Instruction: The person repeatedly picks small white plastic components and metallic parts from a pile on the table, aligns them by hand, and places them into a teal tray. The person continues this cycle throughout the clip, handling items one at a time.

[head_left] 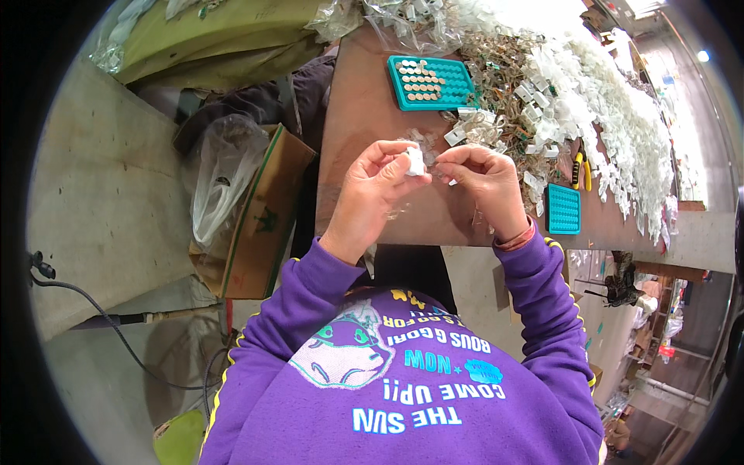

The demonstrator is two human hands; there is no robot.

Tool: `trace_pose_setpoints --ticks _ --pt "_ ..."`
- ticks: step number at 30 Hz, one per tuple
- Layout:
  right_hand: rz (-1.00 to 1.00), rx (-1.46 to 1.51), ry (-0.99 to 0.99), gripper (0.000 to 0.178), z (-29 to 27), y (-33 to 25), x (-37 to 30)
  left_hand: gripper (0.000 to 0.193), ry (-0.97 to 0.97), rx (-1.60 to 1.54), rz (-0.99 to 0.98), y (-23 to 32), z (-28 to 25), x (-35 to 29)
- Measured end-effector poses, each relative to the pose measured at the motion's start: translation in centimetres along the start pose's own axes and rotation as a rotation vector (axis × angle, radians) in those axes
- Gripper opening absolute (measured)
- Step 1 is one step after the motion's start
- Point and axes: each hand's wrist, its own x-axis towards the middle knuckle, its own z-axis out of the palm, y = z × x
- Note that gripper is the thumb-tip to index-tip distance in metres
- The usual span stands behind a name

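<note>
Over the near edge of the table, my left hand (pixel 366 200) is closed, its thumb and fingers pinching a small white plastic casing (pixel 416 161). Close to its right side, my right hand (pixel 496 190) is closed too, fingertips pressed together. Whatever thin, small thing it pinches is too fine to make out. Beyond my hands lies a teal tray (pixel 459 75) with rows of round, silvery discs in part of its pockets. A heap of small white casings with thin wires (pixel 535 101) spreads just past my right hand.
A second teal tray (pixel 563 209) and yellow-and-black pliers (pixel 578 169) lie right of my right hand. A large pile of translucent white pieces (pixel 612 132) covers the table's far right. On the left stand a cardboard box (pixel 252 225) and a clear plastic bag (pixel 221 186).
</note>
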Motion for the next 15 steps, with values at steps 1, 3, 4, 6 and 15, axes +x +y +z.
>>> trace_pose_setpoints --ticks 1,3,4,6,15 --pt "-0.002 0.084 -0.047 0.011 -0.14 -0.27 -0.10 0.023 0.014 0.055 -0.032 -0.01 0.00 0.02" --pt "-0.025 0.106 -0.065 0.014 -0.22 -0.71 -0.21 0.024 -0.030 0.056 -0.034 -0.02 0.03 0.06" --pt "-0.039 0.120 -0.080 0.015 -0.19 -0.89 -0.24 0.024 -0.034 0.066 -0.040 -0.03 0.08 0.07" --pt "-0.041 0.106 -0.078 0.015 -0.12 -1.15 -0.20 0.024 -0.022 0.079 -0.054 0.05 0.15 0.04" --pt "0.033 0.078 -0.040 0.012 -0.40 -0.64 0.42 0.024 -0.019 0.078 -0.046 0.11 0.17 0.00"
